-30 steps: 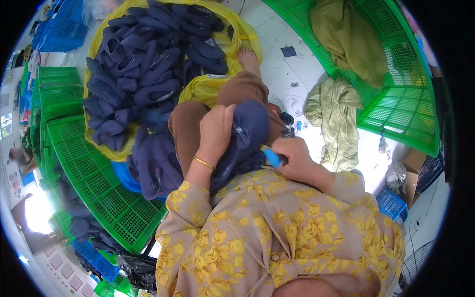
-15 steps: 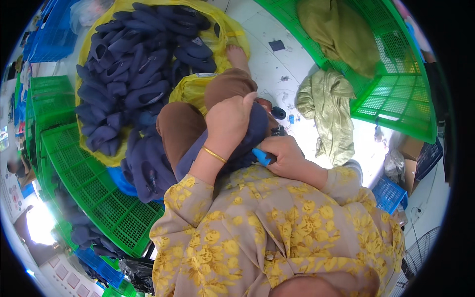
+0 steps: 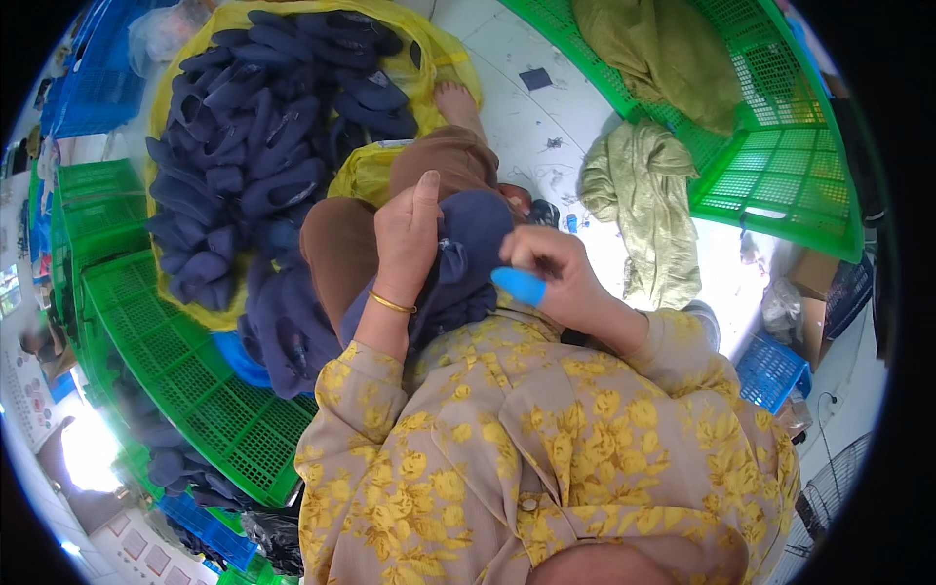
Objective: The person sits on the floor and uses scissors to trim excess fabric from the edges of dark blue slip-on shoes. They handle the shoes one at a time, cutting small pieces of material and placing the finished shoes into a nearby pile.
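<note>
A navy shoe-shaped fabric piece (image 3: pixel 476 229) lies over my lap, against my knee. My left hand (image 3: pixel 408 239) is closed on its edge, thumb pointing up, with a gold bangle at the wrist. Just right of the piece, my right hand (image 3: pixel 565 278) is raised with fingers curled together and a blue cover (image 3: pixel 519 286) on its thumb. Whatever those fingers pinch is too small to make out. More navy pieces (image 3: pixel 288 327) lie beside my left thigh, and a large heap of them (image 3: pixel 244 146) fills a yellow plastic bag (image 3: pixel 444 49) ahead on the left.
A green crate (image 3: pixel 205 390) stands at my left. Another green crate (image 3: pixel 780 195) at the far right holds olive cloth (image 3: pixel 673 58). Pale green cloth (image 3: pixel 639 214) hangs from it to the floor. A small blue basket (image 3: pixel 770 370) sits at the right, near a cardboard box (image 3: pixel 814 278).
My right hand has lifted away from the navy piece, its thumb cover now in fuller view. My left hand has shifted slightly left with the piece's edge.
</note>
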`<state>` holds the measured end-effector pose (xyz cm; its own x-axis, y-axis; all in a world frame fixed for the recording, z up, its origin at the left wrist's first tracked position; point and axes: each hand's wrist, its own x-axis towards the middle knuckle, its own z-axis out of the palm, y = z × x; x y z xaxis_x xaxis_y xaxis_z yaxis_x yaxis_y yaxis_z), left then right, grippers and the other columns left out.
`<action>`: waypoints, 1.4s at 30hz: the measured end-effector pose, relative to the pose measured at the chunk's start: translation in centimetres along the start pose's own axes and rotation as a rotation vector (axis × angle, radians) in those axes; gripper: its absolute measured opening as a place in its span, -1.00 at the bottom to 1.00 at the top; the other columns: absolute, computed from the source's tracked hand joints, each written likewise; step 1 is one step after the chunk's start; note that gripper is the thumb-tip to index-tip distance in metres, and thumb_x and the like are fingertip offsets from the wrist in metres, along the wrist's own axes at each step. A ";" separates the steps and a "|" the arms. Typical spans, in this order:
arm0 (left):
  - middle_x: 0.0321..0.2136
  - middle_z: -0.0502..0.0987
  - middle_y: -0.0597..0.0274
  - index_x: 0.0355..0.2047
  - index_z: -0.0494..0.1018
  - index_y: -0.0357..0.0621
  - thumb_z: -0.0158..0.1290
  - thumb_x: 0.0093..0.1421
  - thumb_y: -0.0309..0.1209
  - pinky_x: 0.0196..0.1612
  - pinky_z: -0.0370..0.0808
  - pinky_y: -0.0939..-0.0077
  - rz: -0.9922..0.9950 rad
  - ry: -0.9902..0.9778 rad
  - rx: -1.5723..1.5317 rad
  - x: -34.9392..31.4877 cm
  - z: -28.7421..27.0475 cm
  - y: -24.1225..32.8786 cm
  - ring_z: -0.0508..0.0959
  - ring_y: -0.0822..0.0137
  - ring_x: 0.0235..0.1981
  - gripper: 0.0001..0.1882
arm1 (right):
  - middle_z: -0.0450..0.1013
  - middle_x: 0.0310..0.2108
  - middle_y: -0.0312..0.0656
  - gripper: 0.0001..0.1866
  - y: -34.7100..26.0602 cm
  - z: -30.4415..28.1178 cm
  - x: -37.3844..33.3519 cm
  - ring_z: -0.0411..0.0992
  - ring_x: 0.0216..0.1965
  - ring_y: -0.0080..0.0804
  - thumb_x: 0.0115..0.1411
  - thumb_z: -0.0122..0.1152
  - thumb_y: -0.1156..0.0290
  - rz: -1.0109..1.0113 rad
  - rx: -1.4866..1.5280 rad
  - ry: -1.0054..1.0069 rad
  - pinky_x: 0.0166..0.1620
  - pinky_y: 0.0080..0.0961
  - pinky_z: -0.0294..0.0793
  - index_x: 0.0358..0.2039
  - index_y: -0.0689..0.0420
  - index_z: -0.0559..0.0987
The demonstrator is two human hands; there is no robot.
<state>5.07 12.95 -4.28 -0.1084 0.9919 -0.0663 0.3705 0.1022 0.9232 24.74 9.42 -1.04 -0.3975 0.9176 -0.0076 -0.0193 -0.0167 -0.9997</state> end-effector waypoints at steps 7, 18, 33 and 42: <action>-0.77 0.32 0.20 -0.69 0.39 -0.29 -0.05 0.36 -0.16 -0.55 0.28 0.48 -0.063 0.094 -0.198 -0.7 0.5 -2.3 0.28 0.44 -0.69 -0.46 | 0.11 -0.69 -0.44 -0.62 0.7 3.6 4.5 0.09 -0.61 -0.68 0.09 0.21 0.57 0.284 0.948 0.013 -0.50 -0.65 0.16 -0.68 0.04 0.20; -0.71 0.40 0.07 -0.60 0.45 -0.30 0.03 0.30 -0.28 -0.55 0.33 0.40 0.085 0.166 0.091 -1.0 0.8 -1.9 0.38 0.27 -0.69 -0.61 | 0.09 -0.64 -0.45 -0.62 0.4 4.0 1.3 0.06 -0.54 -0.67 0.01 0.16 0.69 0.178 0.508 -0.038 -0.46 -0.63 0.08 -0.70 0.08 0.15; -0.35 0.48 0.23 -0.26 0.52 -0.22 0.23 0.03 -0.46 -0.34 0.44 0.51 0.279 -0.207 0.292 -4.7 -3.9 3.6 0.48 0.31 -0.46 -0.75 | 0.21 -0.62 -0.44 -0.71 -1.6 0.0 -1.9 0.08 -0.57 -0.74 0.18 0.26 0.42 0.131 -0.061 0.031 -0.52 -0.65 0.06 -0.59 0.16 0.37; -0.50 0.47 0.39 -0.26 0.53 -0.34 0.13 0.21 -0.42 -0.42 0.36 0.70 -0.103 -0.187 0.042 -4.3 -3.2 1.6 0.41 0.60 -0.52 -0.80 | 0.47 -0.22 0.01 -0.69 -2.1 -0.2 -1.0 0.50 -0.23 -0.15 0.27 0.05 0.52 0.225 -0.350 0.041 -0.16 -0.29 0.44 -0.01 0.21 0.26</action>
<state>3.20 8.59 -1.32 0.0242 0.9723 -0.2325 0.4047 0.2032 0.8916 25.34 8.59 1.03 -0.3189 0.9218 -0.2205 0.3796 -0.0890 -0.9209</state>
